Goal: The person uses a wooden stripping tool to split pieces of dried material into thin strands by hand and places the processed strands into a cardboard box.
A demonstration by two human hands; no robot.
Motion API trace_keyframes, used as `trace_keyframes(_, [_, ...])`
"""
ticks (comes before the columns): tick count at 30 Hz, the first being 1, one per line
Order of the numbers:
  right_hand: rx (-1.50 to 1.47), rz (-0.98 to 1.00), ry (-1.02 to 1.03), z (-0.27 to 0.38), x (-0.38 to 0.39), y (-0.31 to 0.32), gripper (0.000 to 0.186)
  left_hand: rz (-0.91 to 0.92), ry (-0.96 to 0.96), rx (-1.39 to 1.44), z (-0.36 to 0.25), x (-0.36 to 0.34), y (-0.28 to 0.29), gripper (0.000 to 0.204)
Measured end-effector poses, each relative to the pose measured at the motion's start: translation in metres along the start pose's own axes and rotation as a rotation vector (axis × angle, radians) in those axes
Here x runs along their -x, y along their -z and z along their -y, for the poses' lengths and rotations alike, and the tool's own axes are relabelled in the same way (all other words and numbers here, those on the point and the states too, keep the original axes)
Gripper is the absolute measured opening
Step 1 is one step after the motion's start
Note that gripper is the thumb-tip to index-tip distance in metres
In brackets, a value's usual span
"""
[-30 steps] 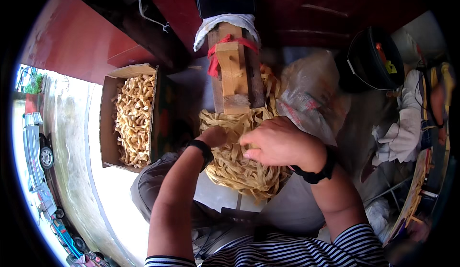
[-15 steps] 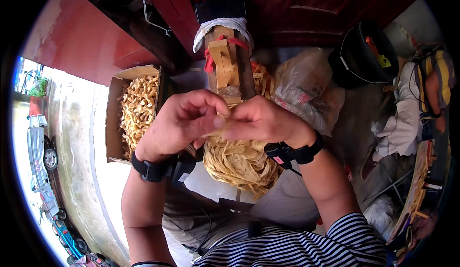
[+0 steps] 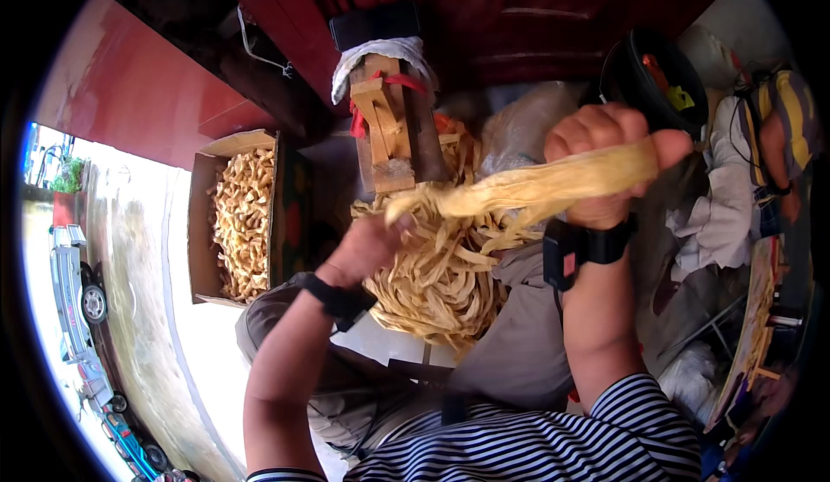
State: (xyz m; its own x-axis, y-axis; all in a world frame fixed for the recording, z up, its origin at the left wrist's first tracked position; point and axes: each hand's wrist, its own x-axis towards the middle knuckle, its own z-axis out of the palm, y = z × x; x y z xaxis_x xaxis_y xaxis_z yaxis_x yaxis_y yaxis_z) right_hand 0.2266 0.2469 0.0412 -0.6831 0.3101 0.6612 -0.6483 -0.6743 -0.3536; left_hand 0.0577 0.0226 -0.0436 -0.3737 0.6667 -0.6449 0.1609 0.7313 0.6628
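A long, pale yellow strip is stretched across the space before me, with one end wrapped in my right hand, raised at the right. The fingers of that hand are closed round it, thumb outward. My left hand is low at the strip's other end, over the edge of a heap of similar strips. Motion smears its fingers, so its grip does not show. Just beyond the heap stands a wooden block stand, with red cloth tied about it and a white cloth at its far end.
At left, a cardboard box holds many small yellowish knotted pieces. A clear plastic bag and a black bucket are at the right. Another person's arm shows at the far right, near white cloth.
My hands were together over the heap and are now apart. The right hand has moved right and up, drawing out the strip; the left has dropped lower.
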Motion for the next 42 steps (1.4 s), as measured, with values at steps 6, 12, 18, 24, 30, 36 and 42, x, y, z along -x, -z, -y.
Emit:
trace_keyframes(6, [0.977, -0.147, -0.64, -0.029, -0.012, -0.008, 0.024, -0.258, -0.611, 0.283, -0.095, 0.083, 0.047, 0.018])
trace_keyframes(12, [0.793, 0.264, -0.808, -0.079, 0.0, -0.012, 0.038, -0.207, -1.047, 0.576, -0.157, 0.143, 0.035, 0.031])
trace_keyframes(18, [0.481, 0.238, -0.678, -0.08, -0.004, -0.025, 0.03, -0.147, -1.043, 0.547, -0.149, 0.121, 0.04, 0.094])
trace_keyframes(24, [0.397, -0.189, -0.224, -0.033, -0.009, -0.012, 0.031, 0.182, -0.436, 0.077, -0.061, 0.053, 0.026, 0.051])
trace_keyframes(30, [0.75, 0.202, -0.272, -0.009, -0.011, -0.023, 0.018, -0.589, -0.392, 0.421, -0.013, 0.013, 0.087, 0.017])
trace_keyframes(36, [1.347, 0.379, -0.569, -0.088, 0.013, -0.034, 0.027, -0.84, -0.631, 0.242, -0.037, 0.01, 0.109, 0.026])
trace_keyframes(42, [1.463, 0.04, -0.669, -0.106, -0.008, -0.022, 0.04, -0.774, -1.095, -0.685, -0.023, 0.018, 0.086, 0.025])
